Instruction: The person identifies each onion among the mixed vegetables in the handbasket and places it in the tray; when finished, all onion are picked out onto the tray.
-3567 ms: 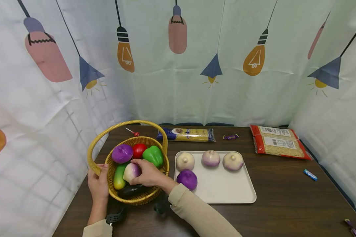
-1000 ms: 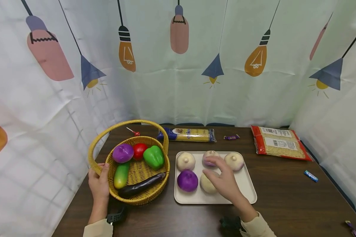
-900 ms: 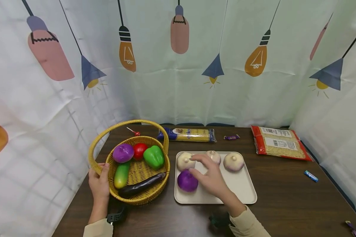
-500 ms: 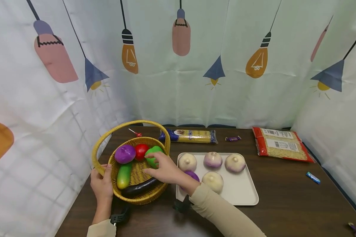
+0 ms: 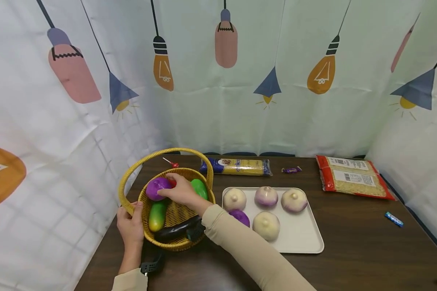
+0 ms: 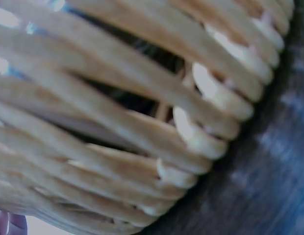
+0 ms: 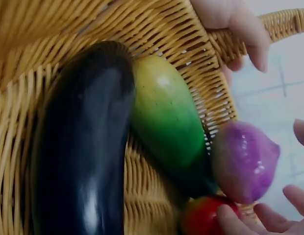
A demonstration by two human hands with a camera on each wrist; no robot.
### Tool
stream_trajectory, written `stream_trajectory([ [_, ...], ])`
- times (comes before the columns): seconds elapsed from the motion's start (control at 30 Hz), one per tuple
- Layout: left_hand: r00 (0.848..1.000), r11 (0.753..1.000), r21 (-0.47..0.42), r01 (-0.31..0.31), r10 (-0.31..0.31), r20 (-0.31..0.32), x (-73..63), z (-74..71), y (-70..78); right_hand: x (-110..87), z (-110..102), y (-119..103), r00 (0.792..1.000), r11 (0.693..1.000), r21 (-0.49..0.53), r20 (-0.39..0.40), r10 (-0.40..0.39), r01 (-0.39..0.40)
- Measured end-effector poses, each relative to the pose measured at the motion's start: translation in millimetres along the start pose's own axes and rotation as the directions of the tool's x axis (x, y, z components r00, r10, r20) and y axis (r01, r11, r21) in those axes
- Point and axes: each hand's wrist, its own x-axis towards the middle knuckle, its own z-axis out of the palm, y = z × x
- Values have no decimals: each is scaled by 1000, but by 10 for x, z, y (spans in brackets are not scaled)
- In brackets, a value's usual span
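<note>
A yellow wicker basket stands on the table's left side. My left hand grips the foot of its handle, thumb inside and fingers outside. In the basket lie a purple onion, a red tomato, a cucumber, a dark eggplant and a green bell pepper. My right hand is over the basket, largely hiding the tomato. In the right wrist view its spread fingers and thumb stand about the purple onion, seemingly apart from it. The left wrist view shows blurred wicker.
Right of the basket is a white tray with several white-purple turnips and a purple onion. Behind lie a lollipop, a pasta packet and a wrapped candy. A red-edged grain bag is far right.
The white-purple turnip left the basket for the tray in my right hand, which let it go. That hand then moved back left over the basket to the purple onion. My left hand stayed put.
</note>
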Motion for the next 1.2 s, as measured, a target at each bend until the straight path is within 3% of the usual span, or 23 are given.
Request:
stream_trajectory([
  [0.17,1000,1000,-21,7,-6,26,-85,-13,263,121,82,103,1000,986,168,23,-18,14],
  [0.23,1000,1000,-30,-5,6,26,-105,-23,324,152,85,137,998,969,245,50,-29,16],
  [0.3,1000,999,-40,-12,13,23,-109,-22,336,169,86,165,996,968,251,78,-51,30],
  [0.4,1000,998,-53,-17,18,17,-101,-22,308,172,109,190,986,983,172,138,-97,72],
  [0.67,1000,999,-31,6,-6,-9,0,32,-46,132,177,216,953,992,-14,280,-117,126],
  [0.97,1000,998,-53,-18,18,-5,-11,85,-120,40,100,128,967,983,-135,236,-92,126],
  [1.03,1000,998,-60,-25,25,-3,-31,77,-32,-29,27,47,972,976,-176,217,-89,129],
  [1.2,1000,999,-29,-19,19,-8,-3,-14,23,-329,-247,-92,964,961,-200,221,-147,192],
])
